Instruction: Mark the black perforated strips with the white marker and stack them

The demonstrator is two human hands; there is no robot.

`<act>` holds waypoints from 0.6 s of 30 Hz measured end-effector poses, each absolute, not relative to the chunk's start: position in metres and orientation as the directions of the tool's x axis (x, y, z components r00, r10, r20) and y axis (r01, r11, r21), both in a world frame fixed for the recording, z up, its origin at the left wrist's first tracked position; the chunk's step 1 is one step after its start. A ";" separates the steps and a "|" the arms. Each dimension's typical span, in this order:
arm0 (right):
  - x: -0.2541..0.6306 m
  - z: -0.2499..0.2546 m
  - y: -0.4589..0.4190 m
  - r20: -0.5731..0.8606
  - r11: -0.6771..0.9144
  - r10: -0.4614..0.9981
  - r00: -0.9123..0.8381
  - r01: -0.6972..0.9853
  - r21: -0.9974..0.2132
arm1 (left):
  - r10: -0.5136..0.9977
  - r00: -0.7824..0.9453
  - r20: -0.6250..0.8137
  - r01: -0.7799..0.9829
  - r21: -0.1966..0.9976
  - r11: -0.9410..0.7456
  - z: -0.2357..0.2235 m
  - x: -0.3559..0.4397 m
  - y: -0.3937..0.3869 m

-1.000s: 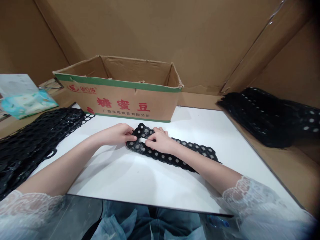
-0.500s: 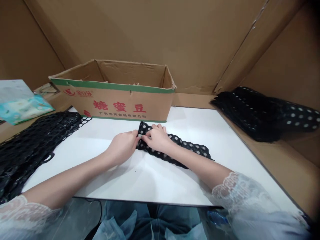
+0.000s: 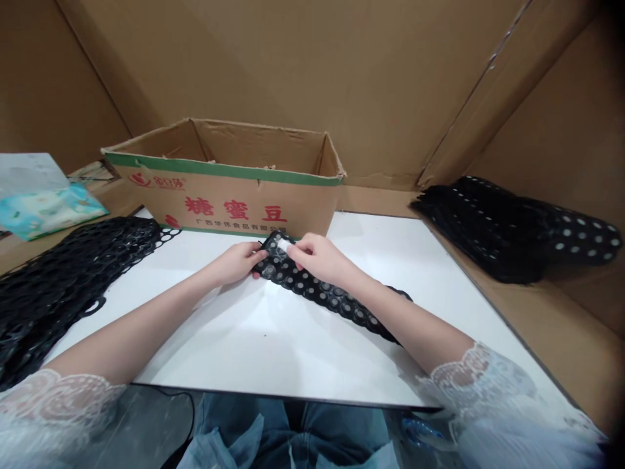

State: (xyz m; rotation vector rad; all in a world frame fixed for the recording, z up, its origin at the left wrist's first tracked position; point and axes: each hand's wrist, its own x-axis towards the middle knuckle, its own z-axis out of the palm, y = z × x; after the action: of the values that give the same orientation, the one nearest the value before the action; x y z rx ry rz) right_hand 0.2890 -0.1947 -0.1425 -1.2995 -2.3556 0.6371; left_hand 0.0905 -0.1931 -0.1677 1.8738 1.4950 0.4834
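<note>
A long black sheet full of round holes (image 3: 322, 293) lies across the white tabletop (image 3: 273, 345), its left end raised a little. My left hand (image 3: 239, 262) pinches that raised end from the left. My right hand (image 3: 315, 255) is closed on the same end from above, with a small white piece (image 3: 282, 245) at its fingertips, pressed on the sheet. Both arms wear white lace sleeves.
An open cardboard box (image 3: 229, 195) with red print stands right behind the hands. Piles of black perforated sheets lie at the left (image 3: 68, 267) and on the brown ledge at the right (image 3: 512, 228). A tissue pack (image 3: 43, 208) sits far left. Cardboard walls surround the table.
The sheet's left end has been lifted and turned toward the box. Both hands moved slightly away from me with it, and the white piece shows again at my right fingertips.
</note>
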 end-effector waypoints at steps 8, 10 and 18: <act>0.278 -0.155 -0.199 -0.227 0.282 0.816 -0.531 0.710 -0.645 | 0.883 0.350 -0.313 0.724 0.689 -0.043 -0.152 0.076 -0.195; 0.275 -0.158 -0.201 -0.171 0.339 0.820 -0.546 0.705 -0.623 | 0.901 0.312 -0.301 0.756 0.653 -0.043 -0.153 0.075 -0.195; 0.267 -0.161 -0.206 -0.153 0.318 0.860 -0.487 0.746 -0.584 | 0.921 0.298 -0.250 0.827 0.550 -0.118 -0.152 0.076 -0.197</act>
State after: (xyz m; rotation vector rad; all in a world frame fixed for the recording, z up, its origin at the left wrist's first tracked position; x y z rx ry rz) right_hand 0.2675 -0.2063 -0.1609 -1.4778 -2.3936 0.9039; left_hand 0.0764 -0.1973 -0.1521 1.9654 1.5523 0.2018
